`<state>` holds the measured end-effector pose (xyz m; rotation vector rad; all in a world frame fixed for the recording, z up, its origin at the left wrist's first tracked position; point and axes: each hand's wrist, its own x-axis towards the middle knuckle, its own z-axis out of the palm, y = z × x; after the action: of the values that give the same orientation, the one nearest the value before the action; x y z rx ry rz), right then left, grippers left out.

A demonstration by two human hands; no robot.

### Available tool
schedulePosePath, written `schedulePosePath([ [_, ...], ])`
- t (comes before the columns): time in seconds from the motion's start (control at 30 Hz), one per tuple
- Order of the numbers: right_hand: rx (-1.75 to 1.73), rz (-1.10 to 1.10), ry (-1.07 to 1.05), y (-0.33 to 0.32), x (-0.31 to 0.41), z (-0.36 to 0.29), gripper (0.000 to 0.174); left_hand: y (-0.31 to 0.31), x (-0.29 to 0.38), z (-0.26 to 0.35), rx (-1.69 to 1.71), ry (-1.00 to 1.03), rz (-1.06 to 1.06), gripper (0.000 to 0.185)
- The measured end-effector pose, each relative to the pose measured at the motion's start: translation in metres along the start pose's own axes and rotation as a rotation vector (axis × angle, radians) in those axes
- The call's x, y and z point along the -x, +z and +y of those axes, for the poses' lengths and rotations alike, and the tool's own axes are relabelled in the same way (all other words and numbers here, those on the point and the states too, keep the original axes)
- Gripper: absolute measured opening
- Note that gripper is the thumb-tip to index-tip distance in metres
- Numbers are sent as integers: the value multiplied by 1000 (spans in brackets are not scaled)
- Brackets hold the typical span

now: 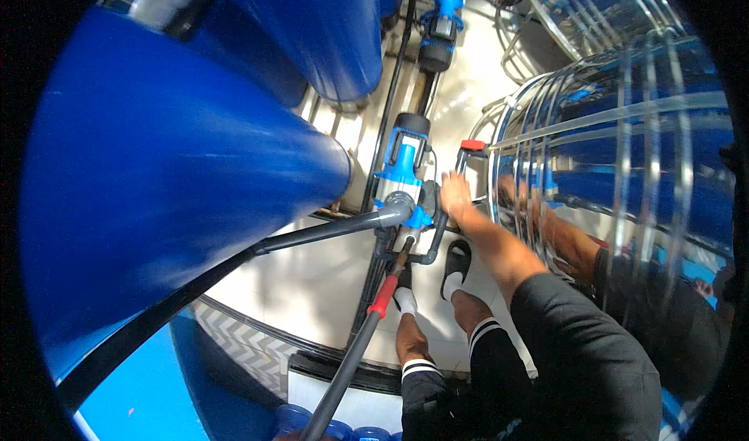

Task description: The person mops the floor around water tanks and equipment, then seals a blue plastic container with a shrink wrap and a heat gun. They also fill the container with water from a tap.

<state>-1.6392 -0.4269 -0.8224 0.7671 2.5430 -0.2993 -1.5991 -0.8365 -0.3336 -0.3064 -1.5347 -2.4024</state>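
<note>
My right hand (455, 194) is at a dark grey plastic pipe (437, 239) beside the pump, below a red valve handle (473, 144); motion blur leaves its grip unclear. Left of that hand stands a blue and black electric water pump (405, 160). A grey elbow fitting (399, 207) tops the pump and joins a pipe (327, 231) running left. Another grey pipe (345, 376) with a red valve handle (383, 297) on it extends from the pump towards the bottom of the view. My left hand is out of view.
Large blue tanks (175, 143) fill the left. A shiny ribbed metal tank (591, 148) is close on the right and mirrors my arm. Farther ahead is a second pump (443, 28). Blue bottles (292, 419) stand below a ledge near the bottom.
</note>
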Motion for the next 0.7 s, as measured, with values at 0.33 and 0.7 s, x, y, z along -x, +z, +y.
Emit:
schedulePosePath([
  [0.33,-1037,61,-52,-107,356,-74,36,37,27,12,-41,-215,20,25],
  [0.7,-929,-36,-480,-382,530,-167,71,101,-28,211,291,19,-206,18],
])
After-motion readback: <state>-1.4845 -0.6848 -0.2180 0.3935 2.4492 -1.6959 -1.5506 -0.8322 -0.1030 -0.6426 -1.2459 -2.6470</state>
